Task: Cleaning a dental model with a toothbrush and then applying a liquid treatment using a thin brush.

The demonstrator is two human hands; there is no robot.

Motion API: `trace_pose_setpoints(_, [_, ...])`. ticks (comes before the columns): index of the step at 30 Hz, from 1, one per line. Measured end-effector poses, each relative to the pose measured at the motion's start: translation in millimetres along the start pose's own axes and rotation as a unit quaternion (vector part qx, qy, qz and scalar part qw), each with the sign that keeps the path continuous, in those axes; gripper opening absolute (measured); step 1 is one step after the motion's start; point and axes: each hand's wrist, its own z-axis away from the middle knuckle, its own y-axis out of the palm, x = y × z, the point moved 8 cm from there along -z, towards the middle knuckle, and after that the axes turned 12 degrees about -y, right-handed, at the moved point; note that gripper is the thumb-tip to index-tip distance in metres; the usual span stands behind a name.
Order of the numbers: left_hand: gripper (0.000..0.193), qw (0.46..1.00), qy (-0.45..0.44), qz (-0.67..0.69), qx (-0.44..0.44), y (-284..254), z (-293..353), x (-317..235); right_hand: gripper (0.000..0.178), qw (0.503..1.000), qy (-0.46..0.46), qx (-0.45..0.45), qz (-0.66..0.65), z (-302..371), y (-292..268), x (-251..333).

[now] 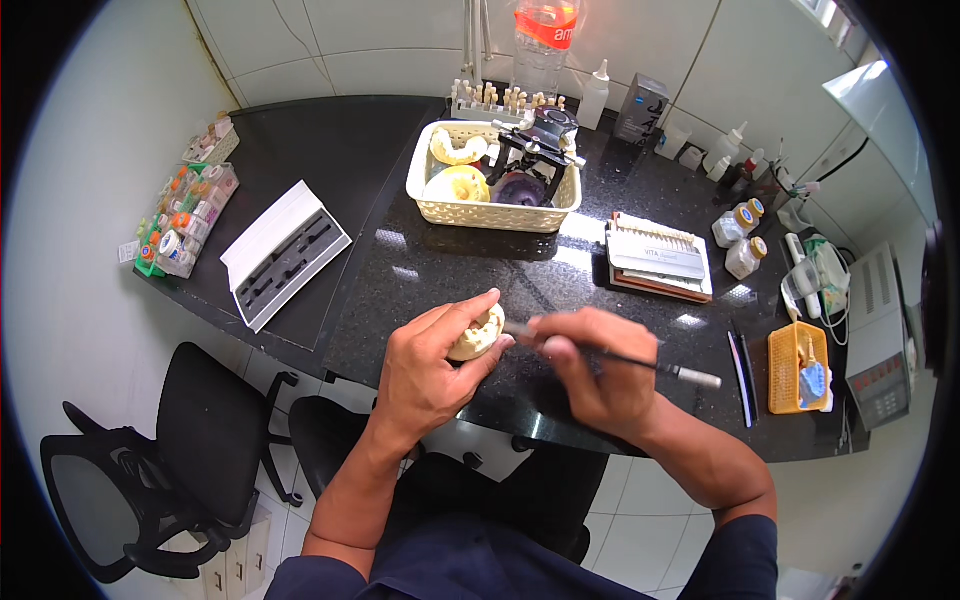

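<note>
We found the scene brightly lit, with white reflections glaring off the glossy table (440, 290), strongest just right of the cream basket (485, 215). Blur softened the right hand (603, 368) and its thin tool (692, 377); fisheye distortion bowed straight lines, and the rim was black.

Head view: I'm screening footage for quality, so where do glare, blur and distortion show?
In the head view, glare patches the black counter right of the cream basket; the right hand and its slim tool look motion-blurred, the left hand and pale dental cast sharper; the counter's edges bow, the corners go black.
</note>
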Motion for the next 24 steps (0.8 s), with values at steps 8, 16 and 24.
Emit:
trace_pose_setpoints(8, [0.051, 1.000, 0.015, 0.002, -0.008, 1, 0, -1, 0.016, 1.000, -0.001, -0.030, 0.003, 1, -1, -2])
trace_pose_setpoints(16, [0.049, 1.000, 0.002, -0.008, -0.008, -1, 0, -2, 0.018, 0.997, -0.038, 0.016, -0.060, -3, 0, 9])
trace_pose_setpoints(24, [0.051, 0.999, 0.029, -0.001, -0.026, -2, 1, -4, 0.013, 0.996, -0.052, -0.004, -0.074, -4, 0, 12])
